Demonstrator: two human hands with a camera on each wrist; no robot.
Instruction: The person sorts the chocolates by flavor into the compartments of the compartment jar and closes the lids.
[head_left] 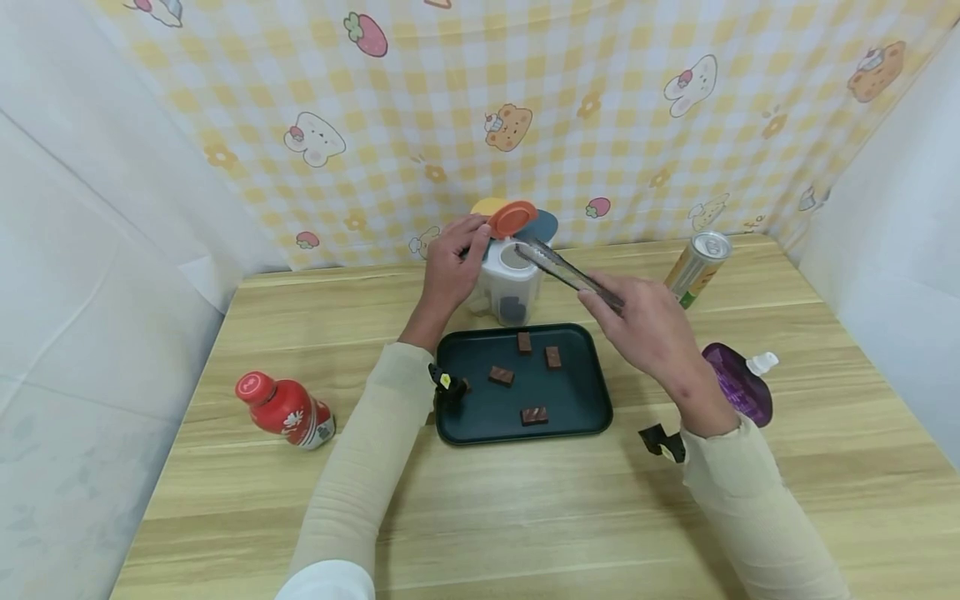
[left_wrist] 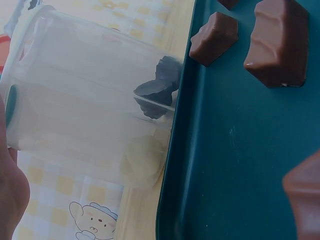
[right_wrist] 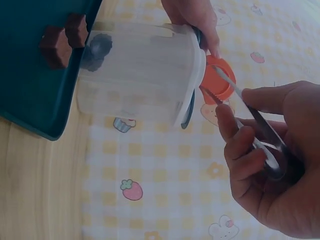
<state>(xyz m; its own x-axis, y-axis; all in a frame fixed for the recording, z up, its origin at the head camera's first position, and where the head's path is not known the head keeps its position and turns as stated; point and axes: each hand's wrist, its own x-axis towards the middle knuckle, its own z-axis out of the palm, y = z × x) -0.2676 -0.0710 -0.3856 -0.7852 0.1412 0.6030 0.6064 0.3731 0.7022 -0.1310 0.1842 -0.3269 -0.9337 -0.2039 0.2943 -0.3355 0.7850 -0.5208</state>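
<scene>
At the back of the table stands a clear container [head_left: 510, 292] with a white top and several colored flap lids. Its orange lid [head_left: 512, 218] is raised. Dark pieces [left_wrist: 159, 90] lie at its bottom, a pale piece [left_wrist: 142, 161] in another compartment. My left hand [head_left: 453, 258] grips the container's top edge, fingers by the orange lid. In my right hand [head_left: 648, 325] are metal tongs [head_left: 562, 271], their tips at the uncovered round opening. The tong arms stand apart, with nothing visible between them in the right wrist view. Several chocolate pieces [head_left: 534, 415] lie on a dark green tray [head_left: 570, 429].
A red bottle [head_left: 288, 410] stands at the left of the table. A silver can [head_left: 697, 267] is at the back right, and a purple pouch with a white cap [head_left: 738, 385] lies by my right wrist. Behind the table hangs a yellow checked cloth [head_left: 600, 67].
</scene>
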